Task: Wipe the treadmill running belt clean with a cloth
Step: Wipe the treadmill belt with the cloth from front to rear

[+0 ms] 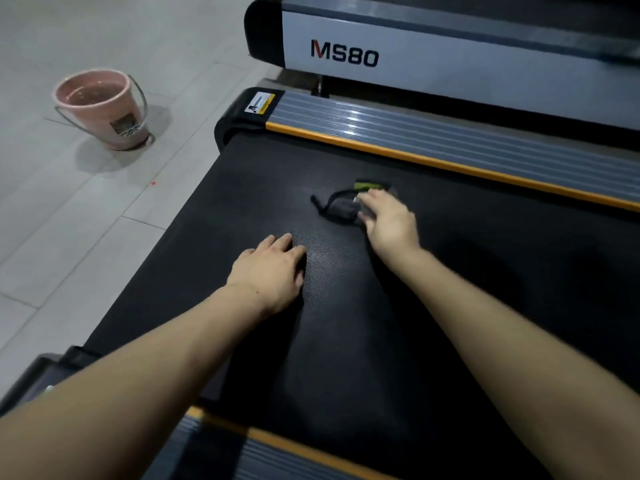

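Observation:
The black textured running belt fills the middle of the view. A dark grey cloth with a green patch and a black edge lies on the belt toward its far side. My right hand presses down on the cloth, and its fingers cover the cloth's right part. My left hand rests flat on the bare belt nearer to me, fingers straight and together, holding nothing. Both forearms reach in from the bottom of the frame.
A pink bucket holding water stands on the tiled floor at the left. Grey ribbed side rails with orange strips border the belt on both sides. A second treadmill marked MS80 stands just beyond.

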Demonstrator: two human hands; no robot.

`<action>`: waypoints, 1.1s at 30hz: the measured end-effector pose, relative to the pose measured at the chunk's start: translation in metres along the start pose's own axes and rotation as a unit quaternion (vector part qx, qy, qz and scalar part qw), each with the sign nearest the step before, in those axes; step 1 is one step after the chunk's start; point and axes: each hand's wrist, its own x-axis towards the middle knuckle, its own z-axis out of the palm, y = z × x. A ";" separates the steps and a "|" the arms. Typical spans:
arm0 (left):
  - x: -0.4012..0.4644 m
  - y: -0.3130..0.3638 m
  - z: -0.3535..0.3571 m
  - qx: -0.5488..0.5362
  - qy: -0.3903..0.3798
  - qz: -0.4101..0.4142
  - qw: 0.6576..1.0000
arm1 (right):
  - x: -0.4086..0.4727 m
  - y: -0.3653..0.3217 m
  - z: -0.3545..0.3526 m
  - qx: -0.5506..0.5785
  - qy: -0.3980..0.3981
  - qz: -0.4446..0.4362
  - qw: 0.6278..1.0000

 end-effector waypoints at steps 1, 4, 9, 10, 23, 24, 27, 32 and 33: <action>-0.003 -0.003 -0.004 0.017 0.004 0.009 1.000 | -0.025 -0.007 -0.002 0.021 -0.003 -0.018 1.000; -0.022 -0.012 -0.014 0.050 0.014 0.017 0.998 | -0.124 -0.030 -0.018 0.037 -0.061 -0.095 0.993; -0.065 -0.005 -0.006 0.038 0.005 0.025 0.999 | -0.191 -0.036 -0.043 0.050 -0.092 -0.167 0.980; -0.071 0.000 -0.002 0.046 0.006 0.034 0.998 | -0.173 -0.032 -0.037 0.036 -0.088 -0.168 0.981; -0.125 0.051 0.007 0.063 -0.007 0.076 0.995 | -0.221 0.038 -0.102 0.003 -0.024 0.029 0.999; -0.125 0.054 0.003 0.074 -0.007 0.079 0.994 | -0.232 0.056 -0.115 -0.009 -0.018 0.072 0.997; -0.129 0.069 -0.002 0.081 0.007 0.099 0.992 | -0.260 0.086 -0.144 -0.030 0.000 0.174 0.984; -0.146 0.085 0.015 0.031 0.058 0.074 0.995 | -0.235 0.014 -0.096 0.009 0.020 0.170 0.985; -0.147 0.089 0.022 0.007 0.078 0.057 0.995 | -0.227 -0.009 -0.083 0.017 -0.003 0.127 0.992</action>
